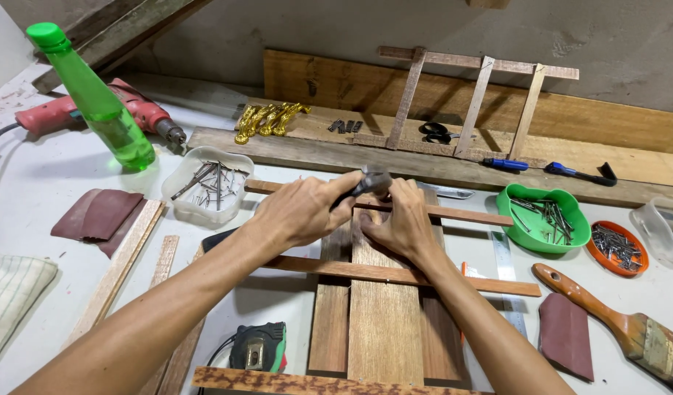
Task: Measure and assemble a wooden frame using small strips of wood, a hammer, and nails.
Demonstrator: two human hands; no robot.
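1. Head cam view, looking down at a white workbench [58, 183] w/ a slatted wood frame [384, 307] at centre: upright planks crossed by thin strips.
2. Left hand [300, 212] is wrapped round the dark grip of a hammer [369, 183], its metal head over the frame's upper cross strip [461, 214].
3. Right hand [402, 219] rests on the middle plank just beside the hammer head, fingertips pinched together; what they pinch can't be made out.
4. Hands nearly touch.
5. Nearby: clear tub of nails [204, 183] left, green tub of nails [545, 217] right, green bottle [102, 102], red drill [95, 110], paintbrush [622, 322].
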